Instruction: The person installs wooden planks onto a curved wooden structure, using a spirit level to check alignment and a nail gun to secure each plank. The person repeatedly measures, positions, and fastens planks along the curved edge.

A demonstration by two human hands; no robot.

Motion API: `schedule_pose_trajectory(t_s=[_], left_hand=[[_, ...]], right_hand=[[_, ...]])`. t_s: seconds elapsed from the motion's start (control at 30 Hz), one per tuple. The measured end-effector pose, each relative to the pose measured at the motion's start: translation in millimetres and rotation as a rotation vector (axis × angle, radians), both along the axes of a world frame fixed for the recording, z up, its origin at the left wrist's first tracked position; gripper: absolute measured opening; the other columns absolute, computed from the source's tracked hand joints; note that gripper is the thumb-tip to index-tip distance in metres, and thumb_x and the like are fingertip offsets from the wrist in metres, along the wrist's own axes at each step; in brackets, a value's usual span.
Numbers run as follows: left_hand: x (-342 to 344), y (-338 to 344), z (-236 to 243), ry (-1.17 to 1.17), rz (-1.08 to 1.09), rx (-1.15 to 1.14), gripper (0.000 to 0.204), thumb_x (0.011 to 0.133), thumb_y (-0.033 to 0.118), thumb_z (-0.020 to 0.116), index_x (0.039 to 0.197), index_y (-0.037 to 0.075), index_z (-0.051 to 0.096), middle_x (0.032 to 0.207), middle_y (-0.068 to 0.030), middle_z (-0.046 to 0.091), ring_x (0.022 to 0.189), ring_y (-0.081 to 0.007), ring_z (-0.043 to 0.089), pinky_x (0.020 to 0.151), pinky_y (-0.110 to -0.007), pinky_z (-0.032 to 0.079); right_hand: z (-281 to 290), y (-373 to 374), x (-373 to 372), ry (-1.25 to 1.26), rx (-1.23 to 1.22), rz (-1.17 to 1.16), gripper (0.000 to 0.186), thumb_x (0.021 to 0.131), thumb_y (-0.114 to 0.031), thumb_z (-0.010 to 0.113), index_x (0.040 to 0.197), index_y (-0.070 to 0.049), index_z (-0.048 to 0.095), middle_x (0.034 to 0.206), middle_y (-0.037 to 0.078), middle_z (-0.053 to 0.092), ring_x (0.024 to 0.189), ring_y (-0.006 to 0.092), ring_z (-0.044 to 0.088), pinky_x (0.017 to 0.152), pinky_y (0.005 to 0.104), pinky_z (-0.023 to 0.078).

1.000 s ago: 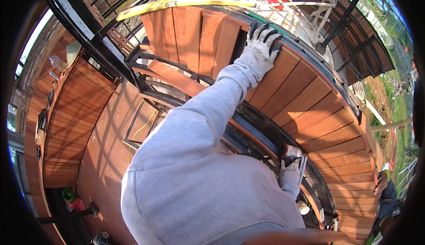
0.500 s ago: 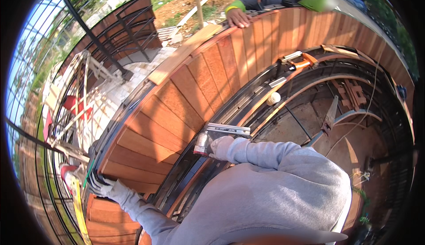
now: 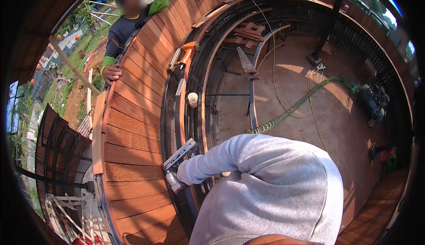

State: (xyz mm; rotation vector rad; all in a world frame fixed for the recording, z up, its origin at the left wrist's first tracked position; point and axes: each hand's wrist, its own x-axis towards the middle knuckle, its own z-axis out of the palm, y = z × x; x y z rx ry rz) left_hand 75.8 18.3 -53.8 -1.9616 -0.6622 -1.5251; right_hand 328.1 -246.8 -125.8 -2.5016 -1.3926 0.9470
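My right hand (image 3: pixel 182 172), white-gloved at the end of a grey sleeve, is closed around a nail gun (image 3: pixel 179 154) with a long silver magazine. The tool lies over the dark inner frame (image 3: pixel 166 112), beside the lower ends of the reddish-brown wooden planks (image 3: pixel 135 172) that line the curved wall. Whether its nose touches the wood, I cannot tell. My left hand is out of view.
Across the wall, a co-worker's hand (image 3: pixel 111 73) rests on its rim. An orange tool (image 3: pixel 188 52), a white cup-like container (image 3: pixel 192 99) and a handsaw (image 3: pixel 246 63) lie along the curved frames. A green coiled hose (image 3: pixel 301 101) runs toward a compressor (image 3: pixel 372 105).
The view has swung right, bringing in the floor, hose and compressor. My left hand, earlier at the wall's outer edge, has left the picture. My right hand still holds the nail gun.
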Motion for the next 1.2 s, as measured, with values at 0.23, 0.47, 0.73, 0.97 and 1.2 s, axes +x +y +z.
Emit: schedule_pose_trajectory(t_s=[0.23,0.47,0.73,0.97,1.2], left_hand=[[9.2,-1.3,-2.2,-0.008,-0.106,-0.019,0.025,0.105,0.016,0.053,0.118,-0.001,0.065,0.114,-0.0207,0.067,0.099,-0.0392,0.066,0.089,-0.05,0.055],[9.8,2.0,-0.3,-0.014,-0.171,-0.018,0.023,0.104,0.015,0.055,0.116,-0.002,0.064,0.111,-0.0209,0.067,0.098,-0.0398,0.066,0.087,-0.05,0.055],[-15.9,14.7,6.6,0.043,-0.177,-0.019,0.022,0.103,0.014,0.057,0.114,-0.004,0.064,0.109,-0.0212,0.067,0.096,-0.0405,0.066,0.086,-0.05,0.056],[-42.8,41.3,27.6,0.216,-0.093,-0.123,0.022,0.102,0.014,0.059,0.112,-0.005,0.063,0.106,-0.0214,0.067,0.095,-0.041,0.066,0.085,-0.05,0.057],[-35.0,24.5,44.7,0.131,-0.299,-0.158,0.019,0.099,0.013,0.065,0.107,-0.005,0.065,0.095,-0.0209,0.068,0.083,-0.0376,0.065,0.076,-0.046,0.054]], right_hand=[[9.1,4.9,-14.2,-0.024,-0.059,-0.057,0.029,0.082,-0.026,0.073,0.106,-0.011,0.078,0.1,0.014,0.076,0.099,0.0338,0.072,0.085,0.0443,0.057],[4.0,12.3,-29.0,-0.04,-0.011,-0.166,0.027,0.078,-0.021,0.075,0.103,-0.013,0.079,0.101,0.015,0.076,0.099,0.0337,0.073,0.086,0.0433,0.057],[1.4,18.7,-37.1,-0.046,-0.024,-0.274,0.029,0.076,-0.02,0.075,0.104,-0.012,0.079,0.1,0.015,0.076,0.1,0.0337,0.073,0.086,0.0429,0.057],[-8.2,32.7,-36.0,-0.095,-0.125,-0.211,0.032,0.072,-0.018,0.079,0.103,-0.012,0.079,0.1,0.014,0.076,0.101,0.0326,0.073,0.084,0.0423,0.058],[-2.2,41.6,-39.5,-0.148,-0.207,-0.092,0.033,0.069,-0.015,0.081,0.101,-0.01,0.078,0.097,0.012,0.077,0.097,0.031,0.074,0.08,0.0408,0.058]])
